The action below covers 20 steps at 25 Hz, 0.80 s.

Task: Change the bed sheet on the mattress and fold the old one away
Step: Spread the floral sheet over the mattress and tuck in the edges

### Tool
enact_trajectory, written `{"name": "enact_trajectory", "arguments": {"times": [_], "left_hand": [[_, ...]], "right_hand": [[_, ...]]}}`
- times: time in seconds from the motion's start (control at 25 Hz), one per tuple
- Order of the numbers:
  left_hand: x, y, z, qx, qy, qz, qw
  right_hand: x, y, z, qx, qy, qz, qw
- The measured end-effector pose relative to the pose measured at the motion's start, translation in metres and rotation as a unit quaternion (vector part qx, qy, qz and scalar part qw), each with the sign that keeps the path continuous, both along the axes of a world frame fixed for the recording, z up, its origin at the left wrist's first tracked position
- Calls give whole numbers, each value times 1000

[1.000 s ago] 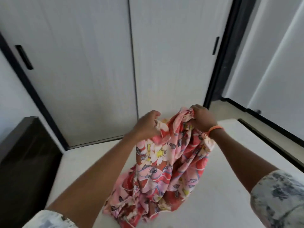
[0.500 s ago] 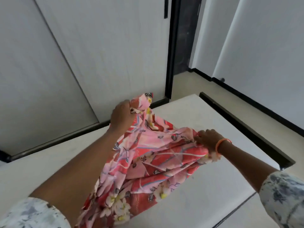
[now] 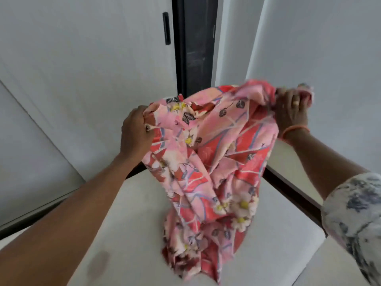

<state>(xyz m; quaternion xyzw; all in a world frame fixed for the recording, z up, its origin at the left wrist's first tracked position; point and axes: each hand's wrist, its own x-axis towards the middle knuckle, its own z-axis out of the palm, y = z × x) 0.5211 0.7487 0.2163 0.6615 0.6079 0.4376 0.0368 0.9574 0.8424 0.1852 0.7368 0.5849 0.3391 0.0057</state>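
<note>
A pink and red floral bed sheet [image 3: 208,168] hangs bunched between my two hands above the bare white mattress [image 3: 132,234]. My left hand [image 3: 136,133] grips one part of its upper edge at centre left. My right hand [image 3: 291,110], with an orange band at the wrist, grips another part of the edge higher up on the right. The sheet's lower end rests crumpled on the mattress near its corner.
Pale wardrobe doors [image 3: 86,79] with a black handle [image 3: 166,28] stand behind the bed. A dark gap [image 3: 195,48] separates them from a white wall on the right. A black bed frame edge [image 3: 292,188] runs along the mattress's right side.
My hands have drawn apart, the right one rising up and to the right, so the sheet's top edge is spread wider. The view has swung toward the mattress corner.
</note>
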Motion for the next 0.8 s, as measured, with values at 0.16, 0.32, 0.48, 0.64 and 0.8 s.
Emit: {"name": "enact_trajectory", "arguments": {"times": [0.16,0.32,0.48,0.64,0.8], "left_hand": [[35,-32,-4,-21,-1,-146,989],[60,-64,-16,-89,4,-211,973],[55,-128,-21,-153,14,-250,956],[36,-197,-10,-197,59,-356,912],[10,-242,20,-211,41,-357,909]], "right_hand": [[-25,-83,-74,-272,206,-83,936],[-110,-149,-74,-318,321,12,892],[-189,-243,-14,-148,626,164,748],[-259,-350,21,-101,517,363,769],[-260,-396,22,25,315,290,903]]}}
